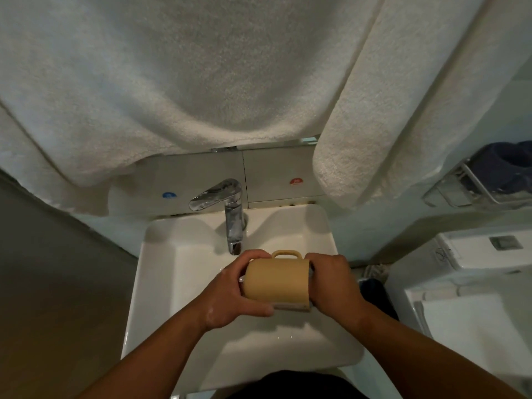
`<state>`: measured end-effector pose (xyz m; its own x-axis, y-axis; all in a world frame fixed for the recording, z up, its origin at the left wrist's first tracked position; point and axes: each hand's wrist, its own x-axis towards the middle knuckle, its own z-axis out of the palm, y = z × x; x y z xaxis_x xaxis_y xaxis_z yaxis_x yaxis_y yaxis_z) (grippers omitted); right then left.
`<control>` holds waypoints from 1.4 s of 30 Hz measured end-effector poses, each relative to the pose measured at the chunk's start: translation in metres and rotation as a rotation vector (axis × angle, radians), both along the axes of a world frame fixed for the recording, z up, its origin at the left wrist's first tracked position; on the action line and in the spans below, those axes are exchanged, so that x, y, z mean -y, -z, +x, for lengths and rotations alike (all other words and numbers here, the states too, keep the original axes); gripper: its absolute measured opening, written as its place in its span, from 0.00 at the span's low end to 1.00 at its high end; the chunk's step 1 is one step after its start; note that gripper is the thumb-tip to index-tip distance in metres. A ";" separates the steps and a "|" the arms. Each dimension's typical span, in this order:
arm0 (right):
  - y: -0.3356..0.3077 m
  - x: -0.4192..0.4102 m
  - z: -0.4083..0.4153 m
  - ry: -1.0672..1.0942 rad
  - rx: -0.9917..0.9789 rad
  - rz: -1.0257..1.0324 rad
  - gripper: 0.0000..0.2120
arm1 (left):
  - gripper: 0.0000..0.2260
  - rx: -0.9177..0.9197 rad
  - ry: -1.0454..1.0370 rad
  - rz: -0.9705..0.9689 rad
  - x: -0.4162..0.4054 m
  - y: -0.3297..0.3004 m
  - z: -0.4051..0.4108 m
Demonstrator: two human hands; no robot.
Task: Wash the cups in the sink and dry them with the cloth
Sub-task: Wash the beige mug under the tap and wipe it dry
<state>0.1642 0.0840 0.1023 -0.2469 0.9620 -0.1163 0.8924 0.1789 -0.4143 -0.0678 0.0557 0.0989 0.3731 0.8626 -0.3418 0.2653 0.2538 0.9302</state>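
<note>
A tan cup [276,280] lies on its side over the white sink [161,283], just in front of the chrome faucet [230,214]; its handle points toward the faucet. My left hand [233,295] grips one end, thumb under the body and fingers over the top, with soap suds on the wrist. My right hand [334,286] grips the other end, and its fingers are hidden behind the cup. I see no water running from the spout.
Large white towels [187,82] hang above the sink and cover the wall, with another folded towel [374,125] at the right. A wire rack [483,182] with dark cloth sits at the right wall. A toilet [475,283] stands right of the sink.
</note>
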 end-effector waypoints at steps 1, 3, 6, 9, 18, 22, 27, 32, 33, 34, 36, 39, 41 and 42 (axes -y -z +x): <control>0.000 0.000 0.002 -0.016 0.008 0.033 0.13 | 0.41 0.029 0.005 -0.028 -0.002 -0.001 -0.001; 0.000 0.000 0.004 -0.050 0.020 0.136 0.20 | 0.35 0.116 0.031 -0.133 -0.006 -0.002 -0.005; -0.002 0.002 0.003 -0.068 -0.073 0.175 0.18 | 0.32 0.172 0.091 -0.304 -0.010 -0.002 -0.012; -0.002 0.003 0.002 0.064 -0.182 0.071 0.08 | 0.35 0.082 0.094 -0.201 -0.008 -0.001 -0.011; 0.002 -0.002 0.004 -0.128 -0.208 0.240 0.05 | 0.36 0.117 0.052 -0.126 -0.002 -0.003 -0.001; 0.009 -0.001 0.009 -0.137 -0.207 0.222 0.05 | 0.36 0.094 0.051 -0.223 -0.003 -0.010 0.003; 0.021 -0.003 0.017 0.042 -0.352 0.033 0.23 | 0.41 0.148 0.021 -0.069 0.003 -0.011 0.001; 0.007 -0.001 0.012 -0.069 -0.382 0.146 0.08 | 0.30 0.128 -0.031 -0.100 -0.001 -0.014 0.002; 0.004 -0.003 0.011 -0.124 -0.356 0.194 0.07 | 0.28 0.147 -0.042 -0.152 -0.002 -0.014 0.003; 0.003 -0.004 0.011 -0.171 -0.340 0.227 0.07 | 0.27 0.160 -0.045 -0.208 -0.003 -0.014 0.003; 0.005 -0.003 0.011 -0.175 -0.337 0.216 0.05 | 0.28 0.176 -0.049 -0.286 -0.003 -0.013 0.004; 0.016 -0.001 0.012 -0.012 -0.343 0.096 0.12 | 0.29 0.255 -0.037 -0.274 -0.002 -0.008 0.002; 0.018 -0.001 0.013 0.009 -0.329 0.072 0.13 | 0.28 0.299 -0.040 -0.269 -0.001 -0.009 0.003; 0.016 -0.001 0.012 -0.025 -0.319 0.107 0.11 | 0.26 0.309 -0.052 -0.279 -0.001 -0.011 0.004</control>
